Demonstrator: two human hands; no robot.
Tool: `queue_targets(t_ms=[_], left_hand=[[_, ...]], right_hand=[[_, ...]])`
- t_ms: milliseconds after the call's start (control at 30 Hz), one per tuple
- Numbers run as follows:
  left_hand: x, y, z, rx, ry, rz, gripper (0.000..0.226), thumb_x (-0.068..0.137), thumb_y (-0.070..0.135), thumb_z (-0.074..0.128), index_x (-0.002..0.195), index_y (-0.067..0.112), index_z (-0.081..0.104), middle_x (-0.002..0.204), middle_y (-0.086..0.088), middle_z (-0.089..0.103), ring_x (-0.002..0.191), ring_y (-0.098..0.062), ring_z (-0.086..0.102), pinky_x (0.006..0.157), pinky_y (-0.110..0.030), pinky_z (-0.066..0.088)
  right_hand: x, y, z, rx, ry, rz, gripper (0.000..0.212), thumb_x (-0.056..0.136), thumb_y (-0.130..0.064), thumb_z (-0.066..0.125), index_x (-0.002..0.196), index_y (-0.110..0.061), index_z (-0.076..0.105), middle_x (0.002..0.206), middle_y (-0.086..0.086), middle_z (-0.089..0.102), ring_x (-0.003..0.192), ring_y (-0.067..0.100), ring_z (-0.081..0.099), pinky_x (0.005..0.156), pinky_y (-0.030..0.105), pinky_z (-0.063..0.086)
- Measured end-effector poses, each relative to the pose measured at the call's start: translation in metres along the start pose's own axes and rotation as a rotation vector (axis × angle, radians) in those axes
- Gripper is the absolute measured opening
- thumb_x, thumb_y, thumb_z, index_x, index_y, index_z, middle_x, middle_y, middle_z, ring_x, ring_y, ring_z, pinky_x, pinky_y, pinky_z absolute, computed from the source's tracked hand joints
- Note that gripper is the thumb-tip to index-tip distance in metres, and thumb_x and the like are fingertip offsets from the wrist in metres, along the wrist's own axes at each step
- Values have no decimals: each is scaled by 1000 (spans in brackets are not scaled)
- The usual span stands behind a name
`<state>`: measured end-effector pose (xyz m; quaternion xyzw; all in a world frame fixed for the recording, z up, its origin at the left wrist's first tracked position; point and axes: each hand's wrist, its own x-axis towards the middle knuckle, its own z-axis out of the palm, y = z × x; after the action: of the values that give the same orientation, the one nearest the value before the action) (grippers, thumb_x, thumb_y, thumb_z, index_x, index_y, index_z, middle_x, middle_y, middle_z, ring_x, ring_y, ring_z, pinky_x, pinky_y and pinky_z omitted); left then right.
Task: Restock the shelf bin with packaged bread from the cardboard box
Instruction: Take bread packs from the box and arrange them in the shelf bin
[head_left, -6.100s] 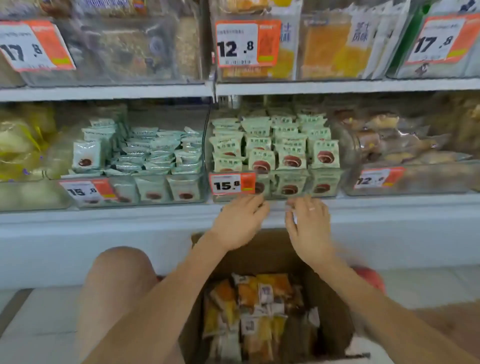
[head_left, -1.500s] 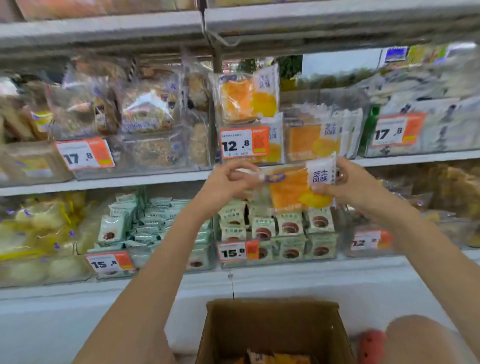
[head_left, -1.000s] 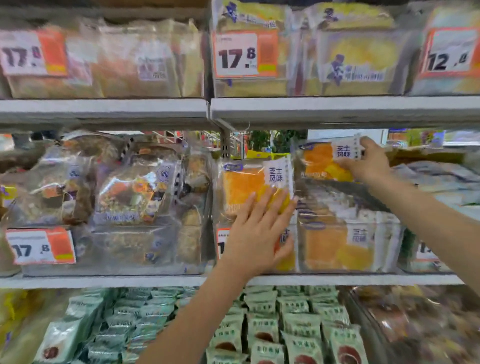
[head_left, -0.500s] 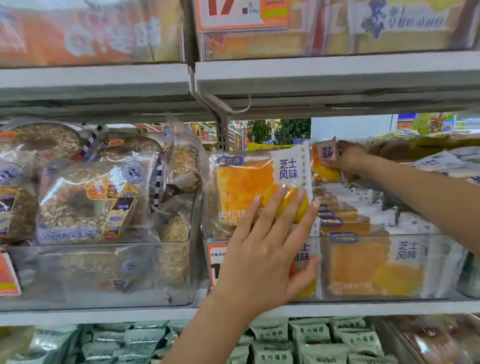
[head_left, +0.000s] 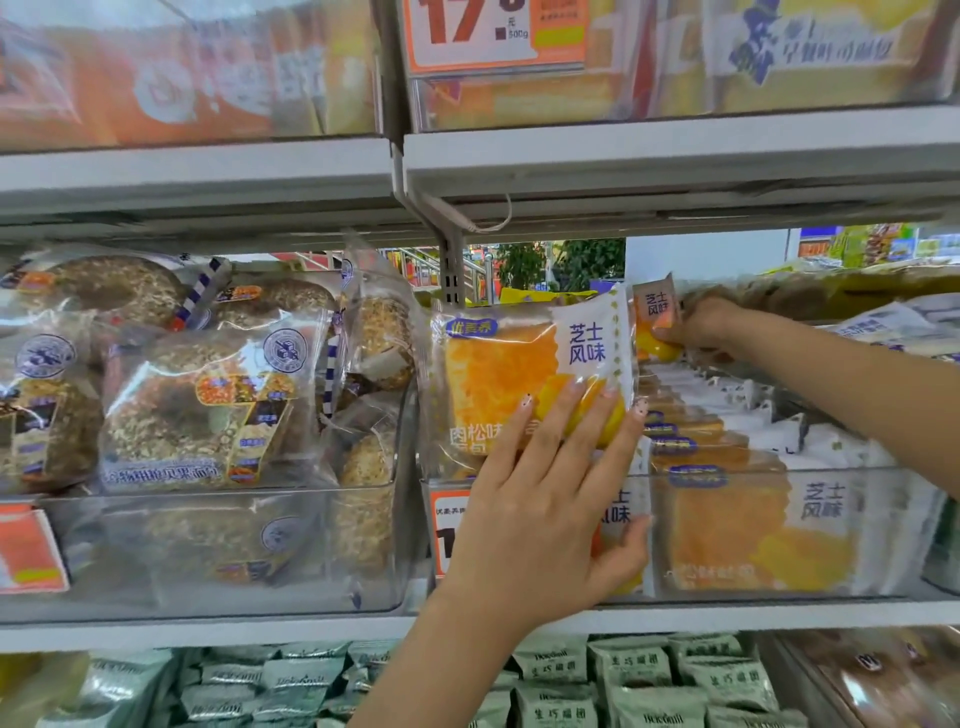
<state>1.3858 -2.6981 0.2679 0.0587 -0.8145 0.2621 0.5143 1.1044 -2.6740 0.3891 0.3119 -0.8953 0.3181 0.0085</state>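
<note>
Two clear shelf bins sit side by side on the middle shelf, both filled with orange and white bread packages. My left hand lies flat, fingers spread, against the front bread package standing up in the left bin. My right hand reaches deep over the right bin and grips a bread package by its end, above the back of the upright row. The cardboard box is out of view.
A clear bin of seeded ring-shaped breads stands to the left. The shelf above hangs low over the bins, with a price tag on it. Green and white small packets fill the shelf below.
The view has come closer to the middle shelf. My right hand has carried its package further back into the right bin. My left hand stays flat on the front package.
</note>
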Motion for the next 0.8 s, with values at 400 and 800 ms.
queue_targets(t_ms=[400,800], left_hand=[[3,11,-28,-140,-225,-71,58,91,41,39,142,13,44,149,-7,38,141,-24,29,115,-45,18],[-252,168,-84,-611,-817,-248,29,86,15,47,110,7,60,99,-11,64,92,-33,61,72,-36,47]], right_hand=[[-145,-13,-41,177,296,-160,33,91,4,43,123,1,48,117,12,56,108,29,54,78,32,43],[-443,196,195,192,-51,-258,30,85,3,46,75,-24,52,79,1,58,62,17,53,62,30,43]])
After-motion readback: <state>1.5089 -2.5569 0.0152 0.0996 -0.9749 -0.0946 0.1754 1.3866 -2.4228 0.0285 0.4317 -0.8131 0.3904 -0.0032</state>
